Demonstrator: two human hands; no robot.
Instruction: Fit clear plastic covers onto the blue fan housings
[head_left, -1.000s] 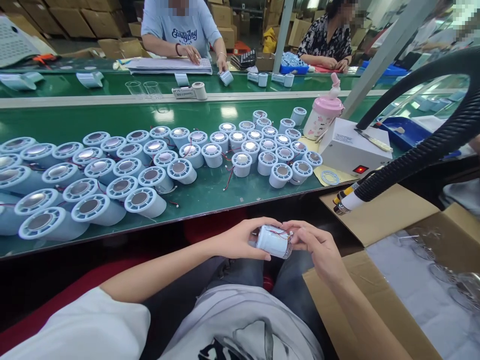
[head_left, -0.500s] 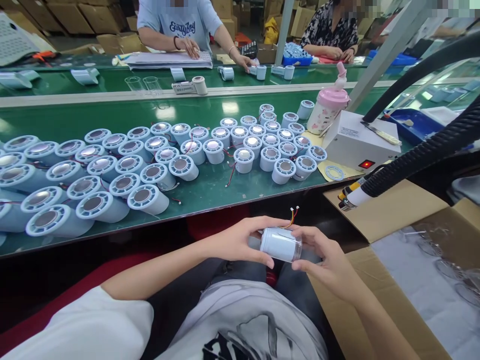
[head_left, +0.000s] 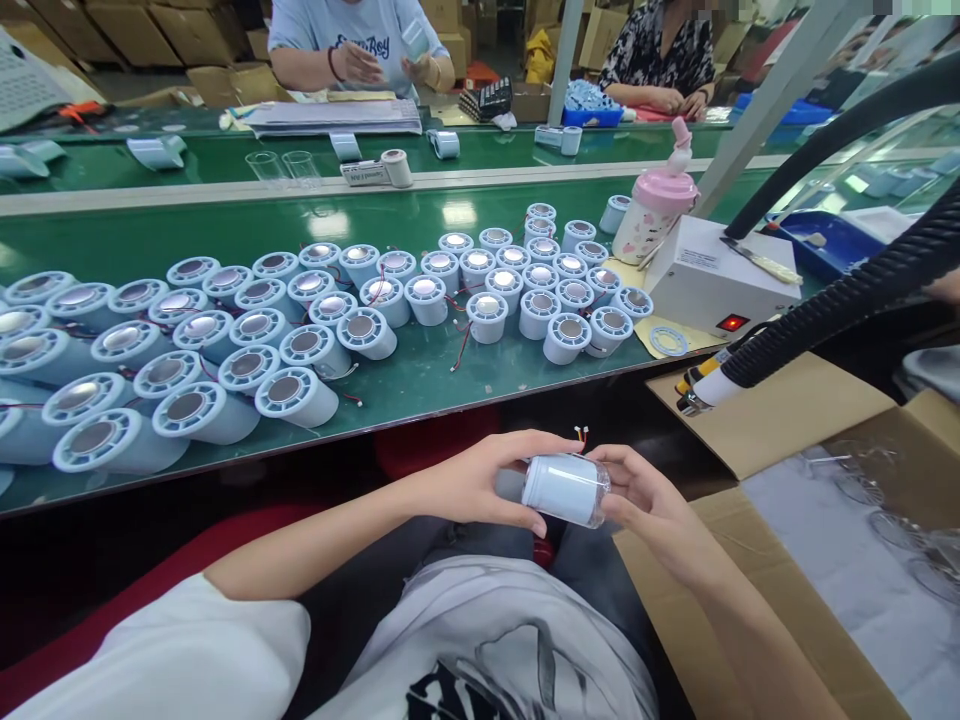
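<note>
Pale blue cylinder point(head_left: 564, 488) lies on its side between both hands, held over the person's lap just below the edge of the green worktop point(head_left: 420, 385). Left hand point(head_left: 480, 480) wraps its grip around the left end, thumb under and fingers over the top; right hand point(head_left: 645, 500) pinches the clear right end with fingertips. A thin red and yellow wire point(head_left: 581, 436) sticks up from the cylinder just above the fingers. On the worktop stand many matching cylinders point(head_left: 360, 332) in loose rows, some with red wires trailing. A white box with a red switch point(head_left: 720, 285) sits at the right end, a pink bottle point(head_left: 652, 215) just behind it. A black ribbed hose point(head_left: 840, 305) runs down toward an open cardboard box point(head_left: 757, 420) at the right. Across the worktop, two other people work with their own hands
</note>
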